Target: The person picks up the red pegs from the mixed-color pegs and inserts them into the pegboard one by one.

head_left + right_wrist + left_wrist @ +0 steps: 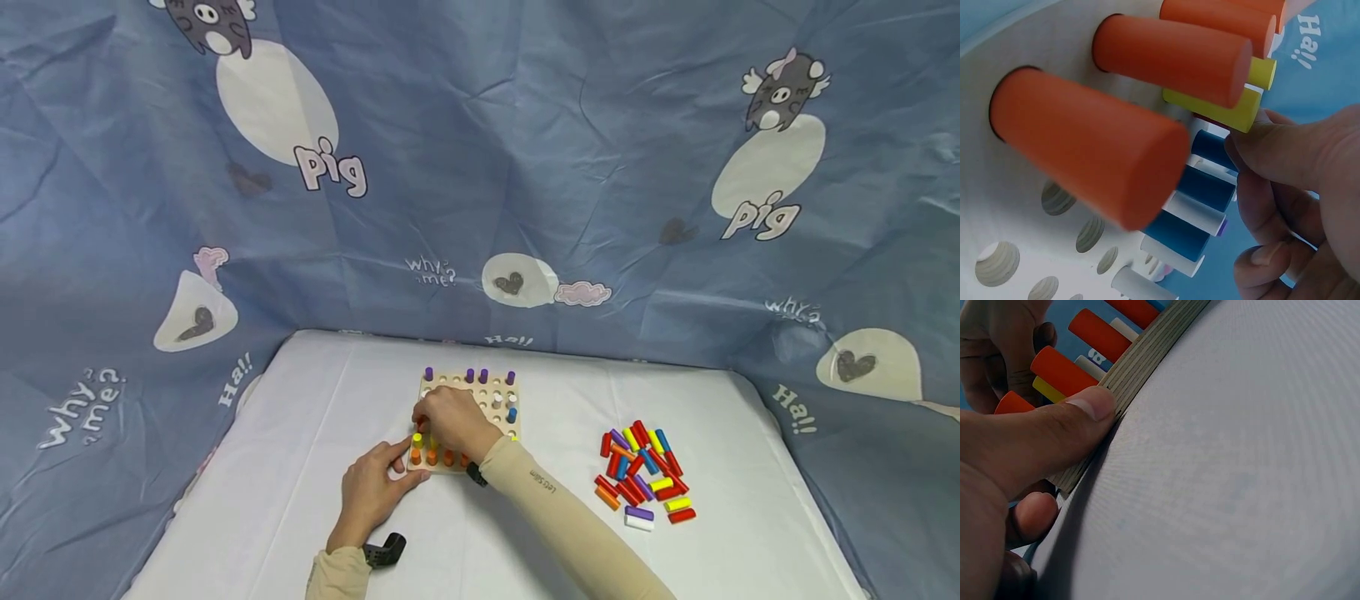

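Note:
A wooden pegboard [489, 388] lies on the table, with orange pegs [432, 457] along its near edge and purple pegs [483, 377] along the far one. My left hand [371, 487] grips the near left corner, its thumb [1088, 409] against the layered edge. Over the board's left side, my right hand [456, 423] pinches a red peg [422, 426] just behind a yellow peg [417, 440]. The right wrist view shows only a dark red sliver of that peg behind the yellow ones. Blue pegs [1207, 187] and white pegs stand beyond, among bare holes.
A loose pile of red, yellow, blue, purple, orange and white pegs [637, 471] lies on the white tabletop [555, 392] to the right. Blue printed cloth [420, 208] hangs behind and along the sides of the table.

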Available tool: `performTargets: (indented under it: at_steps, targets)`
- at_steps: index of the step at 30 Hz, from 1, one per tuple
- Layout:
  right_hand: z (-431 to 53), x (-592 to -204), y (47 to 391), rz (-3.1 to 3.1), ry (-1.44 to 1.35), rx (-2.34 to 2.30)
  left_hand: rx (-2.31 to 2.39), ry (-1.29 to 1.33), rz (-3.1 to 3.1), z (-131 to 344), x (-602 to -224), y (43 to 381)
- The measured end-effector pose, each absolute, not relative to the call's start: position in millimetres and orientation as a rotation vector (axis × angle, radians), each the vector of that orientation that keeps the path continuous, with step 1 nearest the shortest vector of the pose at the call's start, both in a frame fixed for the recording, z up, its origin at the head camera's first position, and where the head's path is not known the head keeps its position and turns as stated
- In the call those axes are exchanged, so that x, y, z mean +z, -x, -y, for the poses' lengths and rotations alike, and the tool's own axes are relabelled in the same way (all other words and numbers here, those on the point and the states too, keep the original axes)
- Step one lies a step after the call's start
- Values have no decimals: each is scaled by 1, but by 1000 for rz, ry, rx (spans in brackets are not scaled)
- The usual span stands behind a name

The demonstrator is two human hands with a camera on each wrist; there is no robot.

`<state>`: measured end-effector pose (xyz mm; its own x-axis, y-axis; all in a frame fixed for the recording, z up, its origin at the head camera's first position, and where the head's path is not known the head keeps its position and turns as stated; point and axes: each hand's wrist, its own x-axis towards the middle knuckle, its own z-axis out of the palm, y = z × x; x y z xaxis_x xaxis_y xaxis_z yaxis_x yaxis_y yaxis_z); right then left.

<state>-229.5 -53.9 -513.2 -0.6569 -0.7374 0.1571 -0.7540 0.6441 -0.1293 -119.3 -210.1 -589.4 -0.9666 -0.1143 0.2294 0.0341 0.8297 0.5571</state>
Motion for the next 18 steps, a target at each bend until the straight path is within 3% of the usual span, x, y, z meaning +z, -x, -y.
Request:
performTargets:
  at_steps: [18]
  targets:
    - [51,-517,228,2710,-1313,286,-879,-82,2765,210,-590,119]
